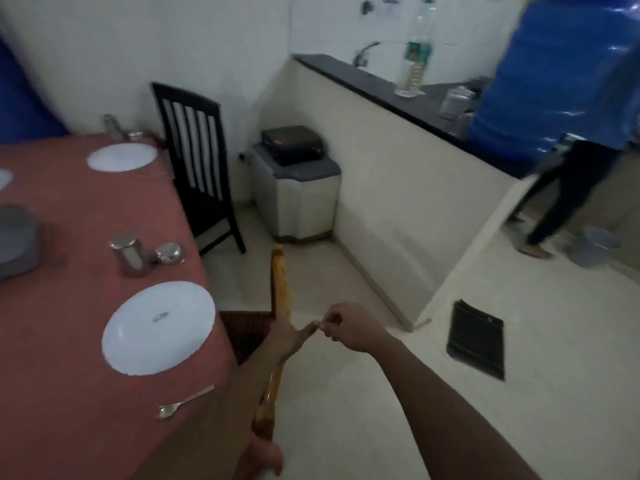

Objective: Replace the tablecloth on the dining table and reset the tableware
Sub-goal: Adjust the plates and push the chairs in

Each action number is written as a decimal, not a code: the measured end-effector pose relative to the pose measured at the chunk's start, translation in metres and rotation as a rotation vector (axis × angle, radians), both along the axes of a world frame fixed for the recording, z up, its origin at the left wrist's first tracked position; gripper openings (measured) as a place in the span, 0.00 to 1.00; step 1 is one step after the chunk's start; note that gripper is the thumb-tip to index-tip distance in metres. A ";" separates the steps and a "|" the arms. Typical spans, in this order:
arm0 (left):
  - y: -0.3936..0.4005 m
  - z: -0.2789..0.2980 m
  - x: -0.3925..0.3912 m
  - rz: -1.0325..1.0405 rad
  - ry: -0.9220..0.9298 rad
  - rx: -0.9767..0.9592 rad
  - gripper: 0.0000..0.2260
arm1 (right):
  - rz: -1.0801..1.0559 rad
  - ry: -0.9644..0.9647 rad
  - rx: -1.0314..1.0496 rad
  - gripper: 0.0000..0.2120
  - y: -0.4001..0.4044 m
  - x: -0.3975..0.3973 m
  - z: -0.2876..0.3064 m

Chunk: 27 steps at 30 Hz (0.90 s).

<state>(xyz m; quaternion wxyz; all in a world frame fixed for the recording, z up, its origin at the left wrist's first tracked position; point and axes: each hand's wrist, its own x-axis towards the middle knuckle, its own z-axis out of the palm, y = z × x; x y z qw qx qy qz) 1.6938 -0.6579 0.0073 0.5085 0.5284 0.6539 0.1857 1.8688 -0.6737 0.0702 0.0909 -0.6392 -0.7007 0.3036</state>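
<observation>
A reddish-brown tablecloth [69, 341] covers the dining table at the left. On it lie a white plate [159, 327] near me, a second white plate [122, 157] farther back, a steel tumbler [129, 254], a small steel bowl [168, 252] and a spoon [183, 405] close to the table's edge. My left hand [287, 336] has straight fingers over the wooden chair back [280, 282] beside the table. My right hand [353, 327] has curled fingers, and its fingertips meet the left thumb tip. Whether anything small is pinched there is too blurred to tell.
A grey tray [17, 240] sits at the table's left. A black chair [197, 168] stands by the far corner. Behind it is a washing machine [294, 199]. A low wall with a dark counter [381, 84] runs right. A person in blue [561, 98] stands there; a black mat [476, 337] lies on the floor.
</observation>
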 end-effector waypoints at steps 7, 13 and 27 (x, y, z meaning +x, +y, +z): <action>0.003 0.007 0.022 0.447 0.144 -0.092 0.33 | 0.211 0.089 -0.177 0.10 0.088 0.042 -0.006; 0.009 -0.017 0.004 0.312 0.345 -0.250 0.28 | 0.298 0.127 -0.263 0.16 0.162 0.003 -0.018; 0.017 -0.054 0.020 0.530 0.154 -0.305 0.23 | -0.034 0.204 -0.803 0.37 0.266 -0.077 -0.089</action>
